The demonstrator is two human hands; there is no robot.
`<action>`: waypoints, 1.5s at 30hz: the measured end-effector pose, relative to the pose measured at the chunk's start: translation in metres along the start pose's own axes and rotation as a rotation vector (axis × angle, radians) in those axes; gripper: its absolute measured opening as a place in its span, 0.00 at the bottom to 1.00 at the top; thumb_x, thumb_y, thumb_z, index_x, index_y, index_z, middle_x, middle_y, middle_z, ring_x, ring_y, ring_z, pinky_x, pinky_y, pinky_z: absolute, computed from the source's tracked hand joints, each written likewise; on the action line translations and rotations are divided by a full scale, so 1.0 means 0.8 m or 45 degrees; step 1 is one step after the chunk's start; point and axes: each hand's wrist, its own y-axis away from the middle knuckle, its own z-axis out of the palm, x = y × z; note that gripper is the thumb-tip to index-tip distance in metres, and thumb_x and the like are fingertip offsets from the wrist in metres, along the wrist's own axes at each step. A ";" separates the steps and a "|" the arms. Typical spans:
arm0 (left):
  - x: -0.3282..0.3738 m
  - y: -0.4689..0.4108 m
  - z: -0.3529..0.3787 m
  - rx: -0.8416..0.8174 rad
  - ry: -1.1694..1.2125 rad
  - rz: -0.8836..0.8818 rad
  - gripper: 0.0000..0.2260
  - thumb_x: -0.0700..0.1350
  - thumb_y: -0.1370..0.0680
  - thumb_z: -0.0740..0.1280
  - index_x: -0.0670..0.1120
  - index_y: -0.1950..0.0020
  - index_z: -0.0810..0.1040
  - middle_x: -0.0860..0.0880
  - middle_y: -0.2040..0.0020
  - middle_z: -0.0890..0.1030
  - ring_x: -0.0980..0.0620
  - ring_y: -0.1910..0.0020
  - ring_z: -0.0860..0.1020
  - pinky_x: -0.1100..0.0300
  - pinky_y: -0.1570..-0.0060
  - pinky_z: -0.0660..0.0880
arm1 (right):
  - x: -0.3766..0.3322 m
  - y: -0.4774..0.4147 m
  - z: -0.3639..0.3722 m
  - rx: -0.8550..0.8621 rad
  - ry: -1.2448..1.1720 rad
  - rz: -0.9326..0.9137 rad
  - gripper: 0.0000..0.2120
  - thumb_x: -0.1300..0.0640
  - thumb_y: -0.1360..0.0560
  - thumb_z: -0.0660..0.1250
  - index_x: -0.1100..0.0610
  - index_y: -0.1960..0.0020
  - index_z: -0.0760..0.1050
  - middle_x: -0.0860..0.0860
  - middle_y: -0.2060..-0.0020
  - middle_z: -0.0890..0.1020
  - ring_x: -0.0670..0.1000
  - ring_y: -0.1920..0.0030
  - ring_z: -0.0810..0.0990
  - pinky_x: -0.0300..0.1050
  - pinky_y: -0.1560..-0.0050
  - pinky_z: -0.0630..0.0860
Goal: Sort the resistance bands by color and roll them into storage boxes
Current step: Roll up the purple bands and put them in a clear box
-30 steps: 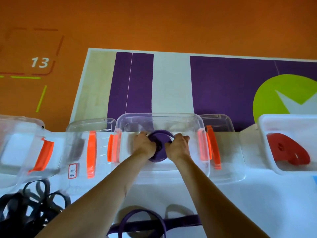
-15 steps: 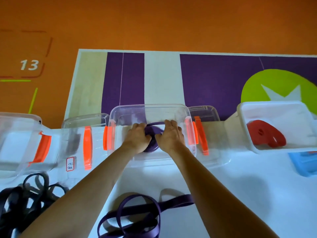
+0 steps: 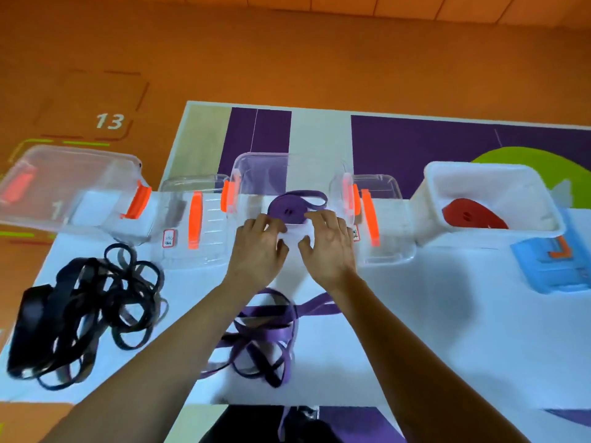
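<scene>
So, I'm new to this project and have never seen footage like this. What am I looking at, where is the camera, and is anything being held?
There is no machine here: a person works with two bare hands. The single picture comes from a camera worn on the head, looking forward and down, so the arms reach in from the bottom. The left hand and right hand are at the near edge of a clear box that holds a rolled purple band. Their fingers are loosely spread by the roll and seem to grip nothing. On the white table, loose purple bands lie between the arms and a tangle of black bands lies to the left. To the right, a white box holds a rolled red band.
</scene>
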 end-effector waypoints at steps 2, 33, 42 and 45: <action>0.004 0.043 0.003 0.059 -0.020 0.009 0.10 0.38 0.27 0.71 0.44 0.46 0.81 0.43 0.48 0.81 0.37 0.54 0.78 0.46 0.52 0.75 | 0.009 0.034 0.002 0.017 0.025 -0.040 0.20 0.60 0.29 0.70 0.58 0.37 0.79 0.57 0.39 0.80 0.63 0.42 0.78 0.57 0.42 0.74; 0.008 0.226 -0.036 -0.471 0.197 -0.197 0.29 0.53 0.27 0.73 0.54 0.27 0.70 0.52 0.35 0.76 0.49 0.37 0.78 0.55 0.40 0.75 | -0.051 0.162 -0.195 -0.362 -0.679 0.076 0.03 0.58 0.25 0.72 0.54 0.52 0.83 0.45 0.64 0.80 0.46 0.63 0.76 0.42 0.57 0.74; 0.075 0.201 -0.126 0.102 0.493 -0.298 0.29 0.63 0.36 0.79 0.55 0.45 0.68 0.60 0.47 0.71 0.51 0.45 0.74 0.49 0.53 0.80 | -0.146 0.145 -0.281 -0.297 -0.557 -0.118 0.10 0.53 0.28 0.78 0.59 0.56 0.82 0.50 0.69 0.77 0.47 0.70 0.74 0.40 0.66 0.72; 0.075 0.194 -0.157 0.008 0.550 -0.155 0.39 0.61 0.35 0.80 0.57 0.30 0.65 0.58 0.36 0.68 0.54 0.36 0.68 0.55 0.38 0.71 | -0.155 0.135 -0.302 -0.178 -0.776 -0.114 0.10 0.54 0.27 0.78 0.60 0.55 0.82 0.45 0.73 0.76 0.47 0.71 0.74 0.40 0.68 0.72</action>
